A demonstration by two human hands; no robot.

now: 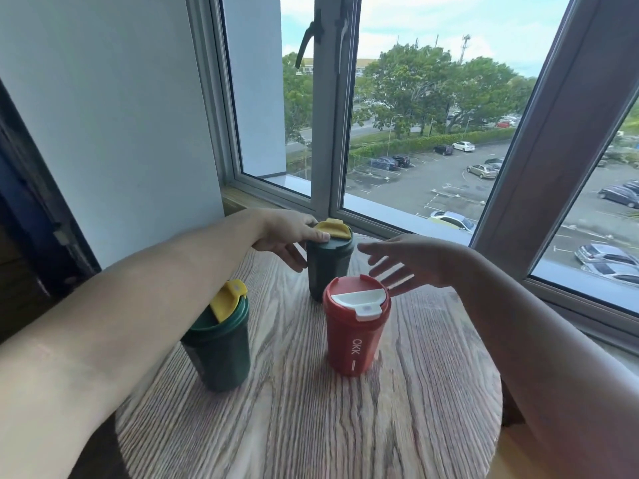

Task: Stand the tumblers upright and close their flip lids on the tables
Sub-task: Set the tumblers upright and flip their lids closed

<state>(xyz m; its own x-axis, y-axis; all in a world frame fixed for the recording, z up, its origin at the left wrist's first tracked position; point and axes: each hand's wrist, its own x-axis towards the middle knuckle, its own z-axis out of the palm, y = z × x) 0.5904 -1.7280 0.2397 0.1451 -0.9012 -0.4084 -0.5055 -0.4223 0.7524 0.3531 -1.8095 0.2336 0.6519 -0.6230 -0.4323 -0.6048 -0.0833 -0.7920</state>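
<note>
Three tumblers stand upright on a round wooden table (304, 426). The far dark green tumbler (328, 267) has a yellow flip lid, and my left hand (290, 238) rests on its rim with the thumb on the yellow flap. A near dark green tumbler (221, 350) at the left has its yellow flip lid raised, partly hidden by my left forearm. The red tumbler (354, 335) stands in the middle with its white flip lid lying flat. My right hand (411, 262) hovers open just right of the far green tumbler, touching nothing.
A window (415, 115) with a grey frame runs directly behind the table, its sill close to the far tumbler. A white wall (114, 115) stands at the back left, and a dark frame edges the far left.
</note>
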